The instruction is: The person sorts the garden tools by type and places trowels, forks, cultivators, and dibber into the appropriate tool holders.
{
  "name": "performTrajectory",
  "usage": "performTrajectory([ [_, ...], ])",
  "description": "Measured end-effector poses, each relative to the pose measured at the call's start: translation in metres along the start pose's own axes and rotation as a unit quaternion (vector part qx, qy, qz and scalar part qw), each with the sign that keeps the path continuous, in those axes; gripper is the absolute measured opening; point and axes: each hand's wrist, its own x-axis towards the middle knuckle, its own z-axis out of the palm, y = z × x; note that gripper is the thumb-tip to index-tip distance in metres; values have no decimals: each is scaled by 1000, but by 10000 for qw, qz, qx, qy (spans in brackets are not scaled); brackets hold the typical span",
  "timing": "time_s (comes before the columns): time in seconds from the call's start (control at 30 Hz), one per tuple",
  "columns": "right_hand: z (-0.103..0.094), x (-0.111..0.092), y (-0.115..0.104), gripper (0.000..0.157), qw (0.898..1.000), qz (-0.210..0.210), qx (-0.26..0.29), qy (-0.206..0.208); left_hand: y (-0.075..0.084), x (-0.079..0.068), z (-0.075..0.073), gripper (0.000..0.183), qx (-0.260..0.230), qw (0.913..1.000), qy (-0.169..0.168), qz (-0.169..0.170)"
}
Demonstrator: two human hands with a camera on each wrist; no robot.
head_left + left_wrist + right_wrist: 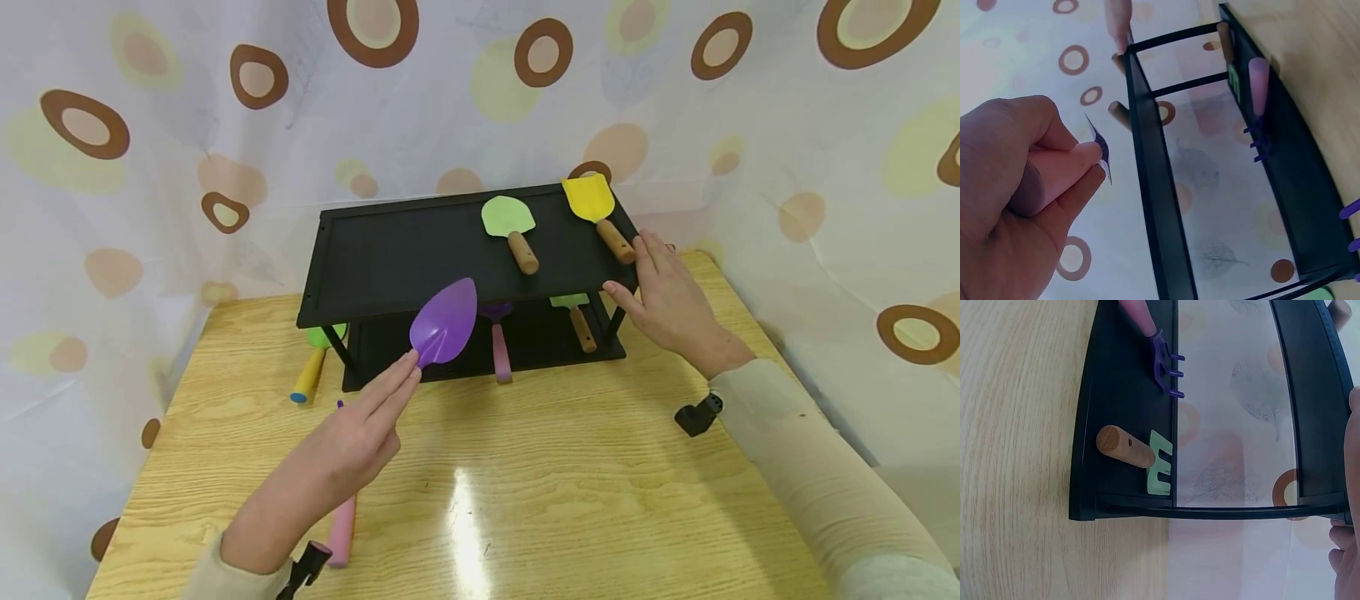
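My left hand (358,443) grips a toy trowel by its pink handle (1063,174). The purple trowel blade (447,323) points up in front of the front edge of a black two-tier shelf (397,258). At the shelf's right front corner rests my right hand (672,304), fingers straight along the side and thumb toward the front edge. Beside those fingers, on the top tier, lies a yellow shovel (589,198) with a wooden handle. A light green shovel (507,217), also wooden-handled, lies to its left.
On the lower tier are a pink-handled purple rake (501,350) and a green rake (1159,465) with a wooden handle. Left of the shelf lies a yellow-handled green tool (309,375). Another pink handle (342,533) lies on the wooden table (570,483) partly under my left arm.
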Motion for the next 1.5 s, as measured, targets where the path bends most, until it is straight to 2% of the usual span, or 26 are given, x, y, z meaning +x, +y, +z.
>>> performTrajectory([
  [0.17,0,0,0,87,10000,2,-2,0,-15,14,-4,60,47,9999,28,-98],
  [0.43,0,0,-1,86,10000,-9,20,17,-37,29,-6,57,115,9959,-434,-780],
  [0.73,1,0,0,86,10000,-24,17,22,-61,52,-5,55,-118,9816,-782,-1739],
  [0.9,2,0,1,86,10000,-13,29,38,-74,64,-1,53,-136,9762,-864,-1985],
  [1.2,1,0,1,86,10000,-13,67,63,-86,90,5,54,-73,9589,-1370,-2483],
  [1.43,-1,0,0,86,10000,21,53,10,-90,108,10,55,51,9355,-1786,-3047],
  [1.5,-1,0,-1,86,10000,35,64,-3,-91,112,12,55,164,9318,-1878,-3103],
])
